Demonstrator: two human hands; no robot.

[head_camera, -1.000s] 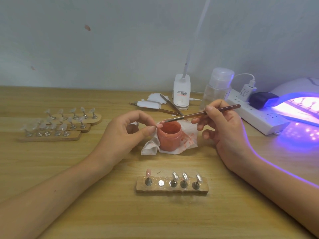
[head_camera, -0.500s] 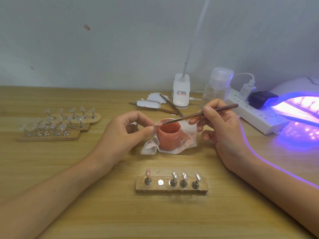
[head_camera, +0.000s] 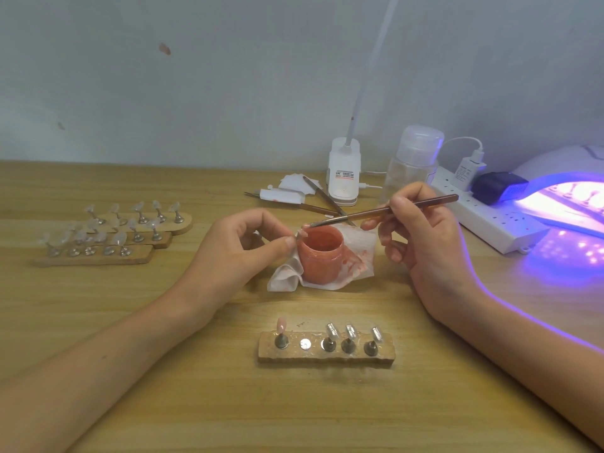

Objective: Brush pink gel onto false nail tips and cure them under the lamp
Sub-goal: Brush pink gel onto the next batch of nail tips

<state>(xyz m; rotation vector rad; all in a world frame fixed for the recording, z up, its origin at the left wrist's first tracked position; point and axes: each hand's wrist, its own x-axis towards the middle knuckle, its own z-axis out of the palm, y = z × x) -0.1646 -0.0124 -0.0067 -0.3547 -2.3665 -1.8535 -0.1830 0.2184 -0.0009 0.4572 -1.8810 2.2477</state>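
A small nail-art workstation is showing here: a UV curing lamp (head_camera: 567, 194) is glowing violet on a wooden bench (head_camera: 196, 403), wooden stands (head_camera: 98, 259) are carrying rows of false nail tips (head_camera: 138, 206), and an open jar of pink gel (head_camera: 322, 256) is sitting on a stained wipe (head_camera: 361, 253)

A: In the left hand (head_camera: 242, 253)?
B: Pinched between thumb and forefinger, a nail tip (head_camera: 302, 230), right over the rim of the open jar of pink gel (head_camera: 322, 256).
A: And in the right hand (head_camera: 425, 243)?
B: Gripped like a pen, a brush (head_camera: 385, 210), bristles at that tip.
A: Under the jar?
B: A stained tissue (head_camera: 358, 253).
A: Nearer the body?
B: A wooden holder (head_camera: 327, 356) with one pink-coated tip (head_camera: 281, 324), one bare stud (head_camera: 305, 344), three clear tips (head_camera: 350, 331).
A: Far right?
B: Lit purple, the curing lamp (head_camera: 562, 197), beside a power strip (head_camera: 490, 223).
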